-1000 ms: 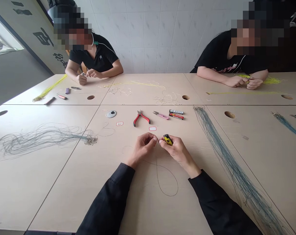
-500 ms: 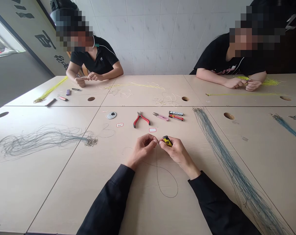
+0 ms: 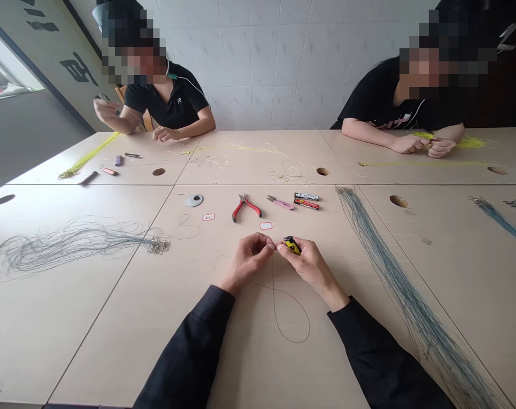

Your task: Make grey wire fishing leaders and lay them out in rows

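My left hand (image 3: 248,258) and my right hand (image 3: 306,261) meet fingertip to fingertip over the middle of the table (image 3: 113,318). Both pinch the ends of a thin grey cord (image 3: 290,318), which hangs down in a loop onto the table between my forearms. My right hand also holds a small yellow and black lighter (image 3: 291,244) against its fingers. Both hands are closed.
Red-handled pliers (image 3: 245,207), pink snips (image 3: 281,201), two markers (image 3: 306,200), a round grey disc (image 3: 194,200) and small white labels (image 3: 265,225) lie beyond my hands. Grey cord bundles lie left (image 3: 70,243) and right (image 3: 394,272). Two people sit across the table handling yellow cords.
My hands and the cord loop have hardly moved. The person at the far left has raised one hand off the table.
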Demonstrator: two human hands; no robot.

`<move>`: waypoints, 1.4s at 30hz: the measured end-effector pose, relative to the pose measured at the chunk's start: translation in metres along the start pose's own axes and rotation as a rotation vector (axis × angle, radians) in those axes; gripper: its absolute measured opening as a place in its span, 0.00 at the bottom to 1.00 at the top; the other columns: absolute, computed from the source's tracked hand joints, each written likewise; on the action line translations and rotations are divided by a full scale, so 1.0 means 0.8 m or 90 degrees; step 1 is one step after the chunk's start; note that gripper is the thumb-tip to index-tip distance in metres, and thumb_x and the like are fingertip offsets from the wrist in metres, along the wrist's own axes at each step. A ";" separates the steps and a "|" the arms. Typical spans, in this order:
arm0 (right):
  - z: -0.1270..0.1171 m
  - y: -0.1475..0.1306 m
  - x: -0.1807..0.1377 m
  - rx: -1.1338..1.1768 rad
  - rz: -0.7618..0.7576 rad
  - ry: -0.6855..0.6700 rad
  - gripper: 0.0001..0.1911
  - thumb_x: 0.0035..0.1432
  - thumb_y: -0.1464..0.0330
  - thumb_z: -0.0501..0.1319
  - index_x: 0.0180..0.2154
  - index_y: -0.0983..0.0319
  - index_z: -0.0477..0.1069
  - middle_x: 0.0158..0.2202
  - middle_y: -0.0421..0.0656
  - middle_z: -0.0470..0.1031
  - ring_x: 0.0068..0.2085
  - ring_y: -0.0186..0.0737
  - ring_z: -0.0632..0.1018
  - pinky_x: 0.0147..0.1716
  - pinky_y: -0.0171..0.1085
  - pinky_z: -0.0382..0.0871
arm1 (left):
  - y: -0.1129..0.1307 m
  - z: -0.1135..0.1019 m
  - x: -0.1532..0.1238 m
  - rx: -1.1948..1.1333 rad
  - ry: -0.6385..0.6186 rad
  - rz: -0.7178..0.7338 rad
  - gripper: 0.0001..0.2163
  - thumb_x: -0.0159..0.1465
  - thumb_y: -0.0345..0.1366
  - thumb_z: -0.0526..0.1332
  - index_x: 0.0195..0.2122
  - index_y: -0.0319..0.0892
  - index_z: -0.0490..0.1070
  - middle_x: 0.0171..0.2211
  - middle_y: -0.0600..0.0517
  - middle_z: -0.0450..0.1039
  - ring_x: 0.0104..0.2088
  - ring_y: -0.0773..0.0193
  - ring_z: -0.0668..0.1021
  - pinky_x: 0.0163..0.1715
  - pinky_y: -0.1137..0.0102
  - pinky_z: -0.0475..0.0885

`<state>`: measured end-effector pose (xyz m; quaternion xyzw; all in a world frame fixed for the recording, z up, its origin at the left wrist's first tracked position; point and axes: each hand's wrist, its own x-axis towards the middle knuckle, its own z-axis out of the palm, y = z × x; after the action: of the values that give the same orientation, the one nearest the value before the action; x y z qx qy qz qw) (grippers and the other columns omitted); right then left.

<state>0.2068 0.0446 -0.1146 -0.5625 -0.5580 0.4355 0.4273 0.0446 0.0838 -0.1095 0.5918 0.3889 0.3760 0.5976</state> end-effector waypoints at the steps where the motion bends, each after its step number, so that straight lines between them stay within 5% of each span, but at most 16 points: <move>1: 0.000 0.000 0.000 -0.001 -0.001 0.002 0.17 0.59 0.56 0.58 0.26 0.62 0.63 0.23 0.36 0.54 0.25 0.31 0.56 0.23 0.32 0.51 | 0.000 0.000 0.000 0.000 0.001 -0.002 0.13 0.58 0.43 0.64 0.30 0.38 0.69 0.25 0.55 0.67 0.25 0.71 0.66 0.25 0.74 0.59; 14: 0.000 0.000 0.001 -0.058 -0.009 0.028 0.19 0.59 0.56 0.57 0.24 0.61 0.56 0.22 0.36 0.52 0.25 0.31 0.56 0.23 0.32 0.51 | -0.003 0.004 0.000 0.010 0.032 0.005 0.10 0.57 0.40 0.66 0.29 0.37 0.71 0.26 0.52 0.72 0.26 0.70 0.70 0.27 0.74 0.64; 21: -0.003 0.000 0.002 -0.040 0.007 0.035 0.14 0.57 0.59 0.59 0.28 0.63 0.68 0.23 0.37 0.61 0.26 0.32 0.61 0.25 0.31 0.56 | -0.002 0.005 -0.003 0.068 0.066 0.025 0.10 0.56 0.41 0.67 0.29 0.38 0.77 0.26 0.50 0.75 0.26 0.68 0.71 0.26 0.72 0.64; 28: -0.003 0.003 0.002 -0.051 -0.001 0.034 0.15 0.57 0.58 0.58 0.25 0.62 0.64 0.22 0.36 0.57 0.25 0.32 0.59 0.24 0.32 0.54 | -0.006 0.002 -0.003 0.110 0.070 0.046 0.07 0.58 0.38 0.66 0.31 0.40 0.80 0.28 0.50 0.77 0.29 0.66 0.73 0.28 0.71 0.66; 42: 0.000 0.004 0.003 -0.117 -0.019 0.035 0.11 0.57 0.61 0.58 0.28 0.63 0.68 0.24 0.37 0.64 0.27 0.32 0.63 0.28 0.31 0.57 | -0.005 0.004 -0.004 0.105 0.048 0.017 0.06 0.57 0.35 0.64 0.30 0.38 0.76 0.28 0.49 0.77 0.28 0.66 0.74 0.28 0.72 0.67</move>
<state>0.2080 0.0467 -0.1177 -0.6030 -0.5918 0.3605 0.3953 0.0461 0.0800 -0.1132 0.6296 0.4325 0.3727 0.5269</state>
